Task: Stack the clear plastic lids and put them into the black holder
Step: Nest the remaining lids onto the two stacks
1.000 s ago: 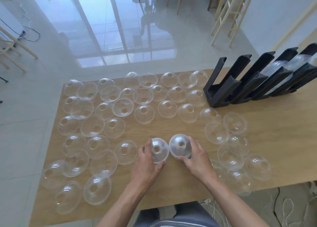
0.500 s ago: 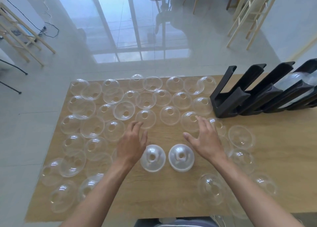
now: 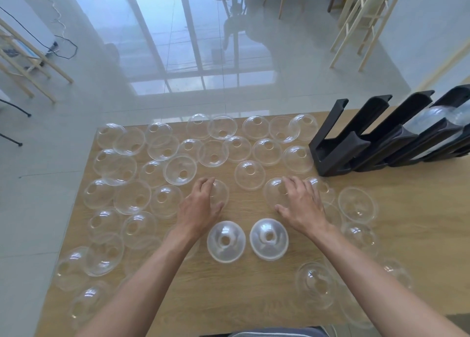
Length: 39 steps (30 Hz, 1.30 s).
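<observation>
Wooden table (image 3: pixel 419 209) on glossy tiled floor (image 3: pixel 229 87) — pale wooden stools (image 3: pixel 361 26), a black cable (image 3: pixel 61 46).

We have a single view, from a wide-angle camera worn on the head, looking forward and steeply down. It sits close above the wooden surface (image 3: pixel 254 298), whose near edge runs along the bottom of the frame, with both forearms reaching in from below. Beyond the far edge we see the glossy floor (image 3: pixel 178 90) stretching away, and straight lines bend toward the frame's edges.
</observation>
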{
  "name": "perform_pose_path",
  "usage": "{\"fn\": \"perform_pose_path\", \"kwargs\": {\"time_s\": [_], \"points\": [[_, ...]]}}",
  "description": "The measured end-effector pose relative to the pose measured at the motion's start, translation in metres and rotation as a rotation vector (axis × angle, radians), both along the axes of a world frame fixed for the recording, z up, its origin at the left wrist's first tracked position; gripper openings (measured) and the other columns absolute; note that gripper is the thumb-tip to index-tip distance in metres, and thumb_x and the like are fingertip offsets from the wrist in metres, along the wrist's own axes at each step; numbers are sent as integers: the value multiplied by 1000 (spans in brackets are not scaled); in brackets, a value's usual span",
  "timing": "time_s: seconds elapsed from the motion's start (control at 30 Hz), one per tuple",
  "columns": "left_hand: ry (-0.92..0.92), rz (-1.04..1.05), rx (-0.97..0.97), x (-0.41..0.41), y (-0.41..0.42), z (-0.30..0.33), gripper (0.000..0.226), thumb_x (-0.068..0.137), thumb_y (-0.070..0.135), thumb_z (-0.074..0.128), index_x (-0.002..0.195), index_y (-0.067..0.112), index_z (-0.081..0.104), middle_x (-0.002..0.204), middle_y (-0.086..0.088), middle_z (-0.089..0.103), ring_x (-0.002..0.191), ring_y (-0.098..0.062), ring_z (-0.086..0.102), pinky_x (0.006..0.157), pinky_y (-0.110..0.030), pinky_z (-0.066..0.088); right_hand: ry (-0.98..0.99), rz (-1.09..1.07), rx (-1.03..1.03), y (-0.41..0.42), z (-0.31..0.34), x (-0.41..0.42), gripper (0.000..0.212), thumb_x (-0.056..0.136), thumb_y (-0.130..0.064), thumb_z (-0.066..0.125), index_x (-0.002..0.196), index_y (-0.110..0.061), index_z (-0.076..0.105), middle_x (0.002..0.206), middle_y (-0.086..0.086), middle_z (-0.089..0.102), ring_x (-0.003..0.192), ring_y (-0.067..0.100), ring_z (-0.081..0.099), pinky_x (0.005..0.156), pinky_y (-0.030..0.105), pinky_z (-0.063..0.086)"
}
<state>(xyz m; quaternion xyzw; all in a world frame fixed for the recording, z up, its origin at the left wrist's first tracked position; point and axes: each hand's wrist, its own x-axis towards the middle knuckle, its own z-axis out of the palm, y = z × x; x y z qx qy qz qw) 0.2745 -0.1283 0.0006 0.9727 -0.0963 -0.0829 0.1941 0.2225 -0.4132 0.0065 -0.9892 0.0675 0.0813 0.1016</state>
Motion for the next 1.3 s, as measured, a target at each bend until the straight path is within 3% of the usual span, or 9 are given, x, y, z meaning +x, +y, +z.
{"fn": "perform_pose_path", "kwargs": {"time_s": [0.1, 0.3, 0.47, 0.7, 0.77, 0.93, 1.1, 1.2, 1.3], "points": [[94, -3, 71, 3, -1, -2, 88, 89, 53, 75, 160, 25, 32, 162, 1, 37, 119, -31, 67, 88, -48, 59, 5, 21, 56, 2, 0, 2, 91, 88, -47, 80, 161, -17, 37, 163, 5, 45, 152, 23, 39, 126, 44, 28], [34, 6, -8, 0, 1, 16, 89, 88, 53, 78, 160, 26, 34, 160, 2, 41, 124, -28, 65, 92, -48, 59, -102, 5, 264, 2, 29, -8, 89, 86, -44, 85, 158, -13, 43, 152, 5, 52, 140, 23, 51, 116, 42, 44], [7, -1, -77, -38, 14, 53, 91, 84, 60, 78, 159, 32, 34, 159, 7, 42, 130, -21, 60, 96, -45, 57, -119, 38, 487, 4, 52, -58, 87, 84, -56, 81, 156, -28, 41, 143, -15, 44, 127, 3, 50, 101, 26, 47], [110, -70, -32, -108, 13, 43, 86, 88, 63, 71, 160, 37, 31, 162, 13, 35, 128, -19, 61, 95, -39, 57, -29, 27, 553, 33, 23, -115, 85, 88, -45, 81, 160, -26, 40, 149, -16, 37, 138, 4, 43, 109, 18, 45], [113, -85, 18, -113, 8, 35, 86, 90, 61, 69, 161, 36, 29, 165, 12, 32, 130, -17, 60, 93, -37, 57, -20, 24, 566, 38, 16, -113, 83, 89, -40, 82, 159, -24, 40, 150, -12, 37, 141, 8, 42, 111, 26, 47], [99, -90, 68, -106, -2, 23, 83, 89, 63, 67, 158, 38, 28, 163, 13, 31, 123, -17, 64, 81, -38, 59, -23, 19, 589, 38, 3, -102, 84, 90, -35, 83, 161, -25, 39, 156, -9, 35, 146, 9, 39, 119, 32, 42], [121, -35, 67, -93, -5, 16, 91, 87, 68, 67, 159, 39, 20, 164, 7, 28, 122, -24, 65, 84, -43, 60, -56, 6, 664, 31, -10, -92, 86, 89, -31, 86, 161, -30, 39, 161, -8, 35, 150, 6, 36, 117, 8, 25], [202, -4, 92, -86, -7, 13, 103, 84, 76, 64, 162, 38, 9, 165, 1, 28, 122, -29, 65, 89, -43, 57, -85, 18, 679, 29, -14, -93, 87, 90, -34, 84, 161, -37, 34, 163, -13, 33, 152, -2, 31, 116, 4, 24], [208, -24, 119, -82, -10, 16, 102, 81, 81, 63, 159, 41, 11, 153, 3, 39, 109, -28, 69, 83, -42, 57, -97, 25, 677, 28, -17, -93, 87, 91, -35, 83, 161, -39, 33, 165, -13, 33, 153, -3, 29, 116, 4, 24]]}}
